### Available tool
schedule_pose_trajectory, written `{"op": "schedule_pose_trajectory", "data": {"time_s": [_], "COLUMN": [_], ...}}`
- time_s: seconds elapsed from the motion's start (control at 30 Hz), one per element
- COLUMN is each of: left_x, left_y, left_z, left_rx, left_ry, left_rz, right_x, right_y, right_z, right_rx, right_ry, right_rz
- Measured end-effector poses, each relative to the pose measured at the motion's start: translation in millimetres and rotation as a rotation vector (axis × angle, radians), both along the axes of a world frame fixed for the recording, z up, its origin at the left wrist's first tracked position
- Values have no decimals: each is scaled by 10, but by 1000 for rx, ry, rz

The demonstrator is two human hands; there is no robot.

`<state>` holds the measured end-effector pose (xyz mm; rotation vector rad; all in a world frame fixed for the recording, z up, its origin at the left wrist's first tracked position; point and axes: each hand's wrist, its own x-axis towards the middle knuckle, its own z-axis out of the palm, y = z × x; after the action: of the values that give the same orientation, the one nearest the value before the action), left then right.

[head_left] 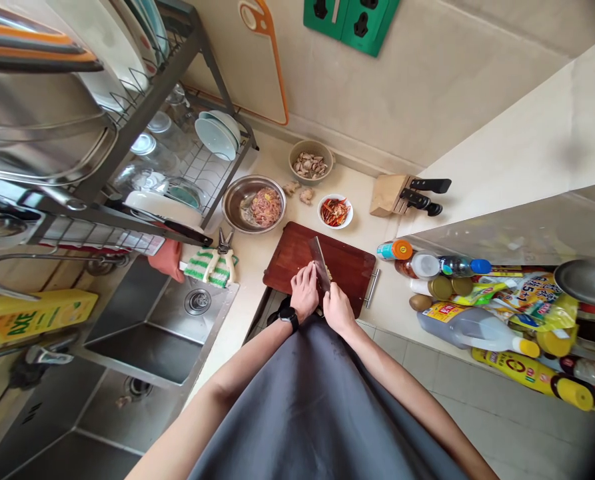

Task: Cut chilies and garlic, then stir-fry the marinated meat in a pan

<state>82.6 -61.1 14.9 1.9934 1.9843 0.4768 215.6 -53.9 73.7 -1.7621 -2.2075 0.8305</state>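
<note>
A dark red wooden cutting board (297,257) lies on the pale counter in front of me. My right hand (338,309) is closed round the handle of a cleaver (320,263), whose blade stands edge-down on the board. My left hand (304,290), with a black watch on its wrist, rests curled on the board right beside the blade, fingers bent over something pale that I cannot make out. A little pale food (329,273) shows just past the blade.
Behind the board stand a steel bowl of pinkish meat (254,203), a small white bowl of red chili strips (335,211), a basket of garlic (310,161) and a knife block (392,195). A sink (162,327) and dish rack (127,133) lie left; bottles (477,327) crowd the right.
</note>
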Motion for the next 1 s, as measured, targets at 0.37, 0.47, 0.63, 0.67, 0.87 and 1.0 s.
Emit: {"op": "schedule_pose_trajectory", "data": {"time_s": [0.37,0.47,0.63,0.67,0.87,1.0], "left_x": [13,-42,-206,-246,-462,-513], "left_y": [114,47,-128,-159,-297,-304], "left_z": [148,180,148,130,11,10], "left_rx": [-91,-70,-4,7,61,65], "left_ry": [12,-12,-69,-79,-101,-99], "left_rz": [12,73,196,221,293,274], "right_x": [109,174,250,250,248,350], "right_y": [-5,-40,-125,-138,-60,139], "right_z": [27,-9,-100,-117,-210,-235], "right_rx": [20,36,50,43,-67,-88], "right_ry": [78,88,116,121,100,62], "right_rz": [-55,-80,-17,14,153,64]}}
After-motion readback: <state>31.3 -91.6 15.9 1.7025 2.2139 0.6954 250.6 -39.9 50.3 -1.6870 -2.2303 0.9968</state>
